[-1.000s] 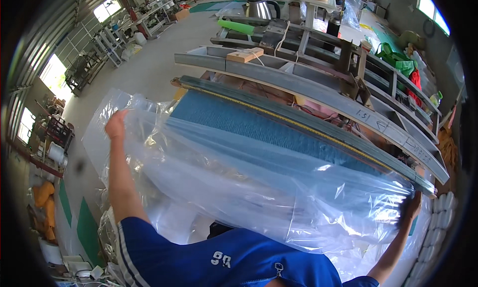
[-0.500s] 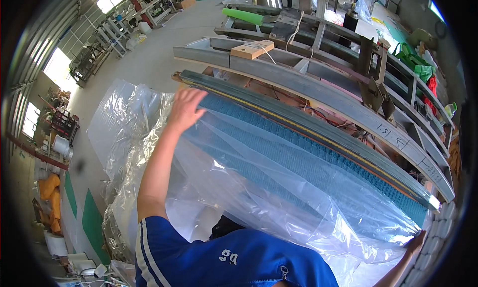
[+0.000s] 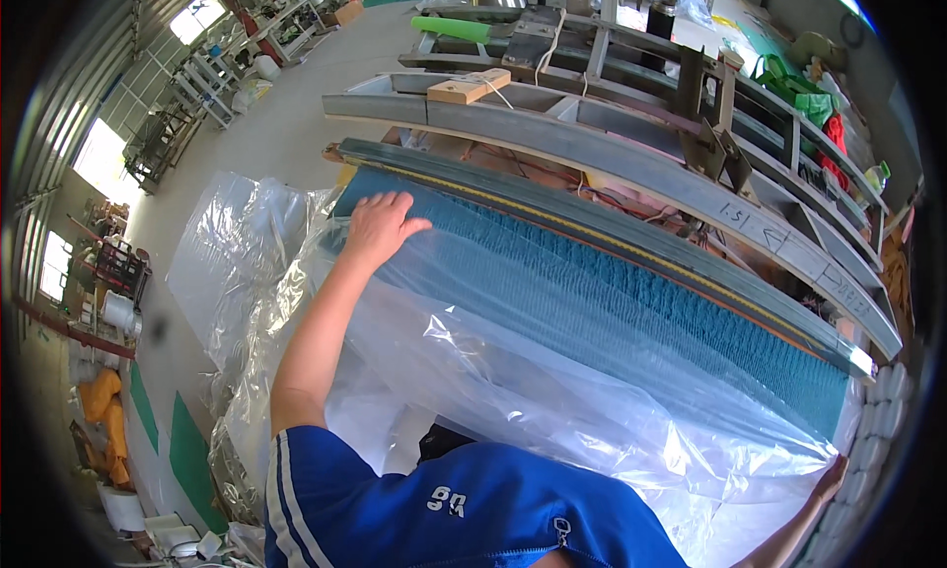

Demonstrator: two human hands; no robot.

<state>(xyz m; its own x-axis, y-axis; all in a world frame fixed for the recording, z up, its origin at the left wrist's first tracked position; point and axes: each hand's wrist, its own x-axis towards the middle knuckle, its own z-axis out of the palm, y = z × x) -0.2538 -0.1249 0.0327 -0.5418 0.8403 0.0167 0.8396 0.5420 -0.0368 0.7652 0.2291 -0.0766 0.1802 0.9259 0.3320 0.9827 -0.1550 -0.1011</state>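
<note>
Head view: left hand (image 3: 380, 228) lies flat and open on the plastic sheet (image 3: 513, 371) over the blue mat (image 3: 612, 307); right hand (image 3: 831, 477) pinches the sheet's far corner. Film looks light, floppy, slippery, so edges seem the best hold.

1. Blue short-sleeved top (image 3: 464, 509) on this person, a bright royal blue, smooth sporty fabric.
2. Two thin white stripes run down the left sleeve edge, along the shoulder seam.
3. Small white marking on the chest, too warped to make out.
4. A metal zip pull sits low at the front, zip line running off below.
5. Both forearms are bare; left hand (image 3: 380, 228) and right hand (image 3: 829, 479) wear no gloves.
</note>
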